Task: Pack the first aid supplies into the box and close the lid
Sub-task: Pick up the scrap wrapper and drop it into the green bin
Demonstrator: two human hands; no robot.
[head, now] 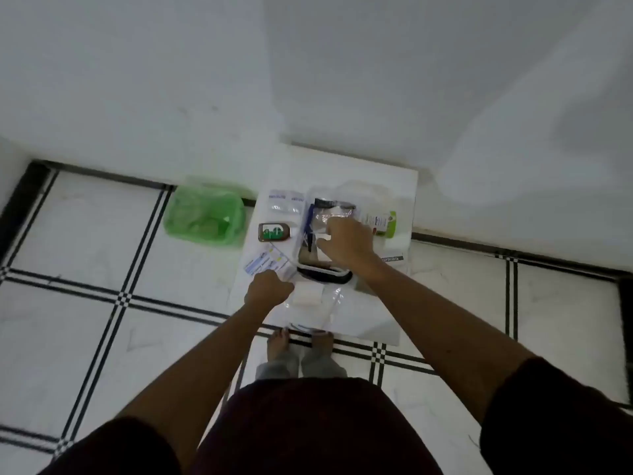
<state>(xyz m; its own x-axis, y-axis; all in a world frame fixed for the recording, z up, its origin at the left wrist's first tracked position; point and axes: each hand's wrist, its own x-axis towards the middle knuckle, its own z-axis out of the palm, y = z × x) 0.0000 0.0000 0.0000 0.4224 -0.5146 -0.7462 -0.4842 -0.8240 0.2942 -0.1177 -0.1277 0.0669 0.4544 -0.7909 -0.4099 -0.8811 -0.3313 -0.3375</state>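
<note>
A clear plastic box (310, 214) stands open on a small white table (376, 173), with a silver foil pack (334, 214) inside. My right hand (347, 243) reaches into the box and pinches a small white item; what it is stays unclear. My left hand (269, 287) rests closed at the table's near left, against blue-and-white packets (265, 264). A white gauze pad (308, 293) lies on the clear lid (329, 303) in front of the box. A brown bottle (274, 232) lies left of the box, with white sachets (284, 202) behind it.
A green-and-white bottle (385, 222) lies right of the box, a printed paper (392, 258) near it. A bin lined with a green bag (205, 214) stands on the tiled floor left of the table. White walls rise behind. My bare feet (298, 341) stand at the table's front edge.
</note>
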